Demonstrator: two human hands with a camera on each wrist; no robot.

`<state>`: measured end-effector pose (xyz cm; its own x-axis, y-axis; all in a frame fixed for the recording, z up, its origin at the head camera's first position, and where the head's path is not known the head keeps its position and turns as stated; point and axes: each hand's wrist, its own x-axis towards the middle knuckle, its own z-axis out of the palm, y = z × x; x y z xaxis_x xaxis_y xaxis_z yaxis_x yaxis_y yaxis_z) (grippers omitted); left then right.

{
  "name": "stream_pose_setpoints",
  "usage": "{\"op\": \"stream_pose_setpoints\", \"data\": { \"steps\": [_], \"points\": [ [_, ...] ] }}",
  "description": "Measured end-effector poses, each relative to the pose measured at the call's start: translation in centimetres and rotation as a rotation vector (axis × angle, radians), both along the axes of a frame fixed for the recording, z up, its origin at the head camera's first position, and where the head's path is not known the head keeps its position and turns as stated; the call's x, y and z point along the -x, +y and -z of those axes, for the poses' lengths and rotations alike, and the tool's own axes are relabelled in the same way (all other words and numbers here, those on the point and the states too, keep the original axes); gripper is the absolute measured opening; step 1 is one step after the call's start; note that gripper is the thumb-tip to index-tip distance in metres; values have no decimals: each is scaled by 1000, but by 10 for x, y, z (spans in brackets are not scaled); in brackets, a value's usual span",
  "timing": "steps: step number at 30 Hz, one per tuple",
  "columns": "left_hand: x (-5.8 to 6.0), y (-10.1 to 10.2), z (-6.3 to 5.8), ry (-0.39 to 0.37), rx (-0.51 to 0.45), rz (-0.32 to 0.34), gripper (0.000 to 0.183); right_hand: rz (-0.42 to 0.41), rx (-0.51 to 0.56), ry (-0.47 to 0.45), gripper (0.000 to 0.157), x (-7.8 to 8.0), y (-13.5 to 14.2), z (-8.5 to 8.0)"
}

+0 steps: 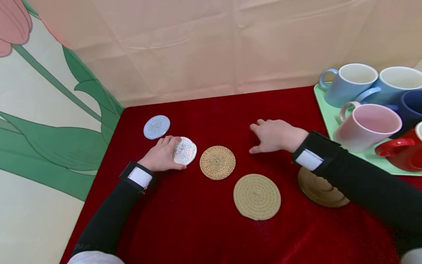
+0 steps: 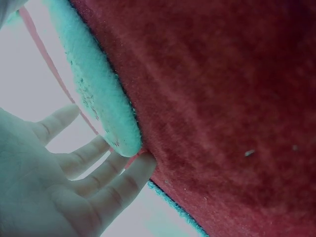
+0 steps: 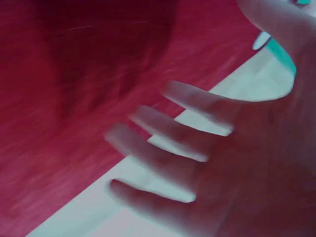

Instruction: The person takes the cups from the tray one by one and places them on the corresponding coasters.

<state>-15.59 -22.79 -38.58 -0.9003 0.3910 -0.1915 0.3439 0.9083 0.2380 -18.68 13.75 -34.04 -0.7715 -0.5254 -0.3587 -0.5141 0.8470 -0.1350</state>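
Reaching hands, left at white coaster, right over cloth

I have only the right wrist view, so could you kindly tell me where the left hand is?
Observer: The left hand is at the white speckled coaster.
Operator: Thank you; what lies just right of that coaster in the head view?
Observer: A tan woven coaster.
Operator: And does the right sleeve block anything there, please?
Observer: Yes, it partly hides a brown round plate.
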Motion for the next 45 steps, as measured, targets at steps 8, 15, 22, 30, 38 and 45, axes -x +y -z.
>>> {"op": "stream_pose_setpoints", "data": {
  "steps": [8,15,22,30,38,45],
  "points": [
    [-4,0,2,6,3,-13,101,-209,213,25,86,11,-104,6],
    [-7,-4,0,-4,-52,-3,103,-212,234,-33,97,10,-156,25],
    [-6,-9,-4,-91,-137,-38,104,-147,224,-70,101,9,-162,32],
    [-6,-9,-5,-81,-127,-56,100,-145,208,-88,104,5,-161,33],
    [-7,-9,-4,-71,-121,-66,100,-148,187,-74,109,6,-165,35],
    [-7,-12,1,-57,-166,-44,100,-159,244,-112,113,7,-174,41]
  ]
}}
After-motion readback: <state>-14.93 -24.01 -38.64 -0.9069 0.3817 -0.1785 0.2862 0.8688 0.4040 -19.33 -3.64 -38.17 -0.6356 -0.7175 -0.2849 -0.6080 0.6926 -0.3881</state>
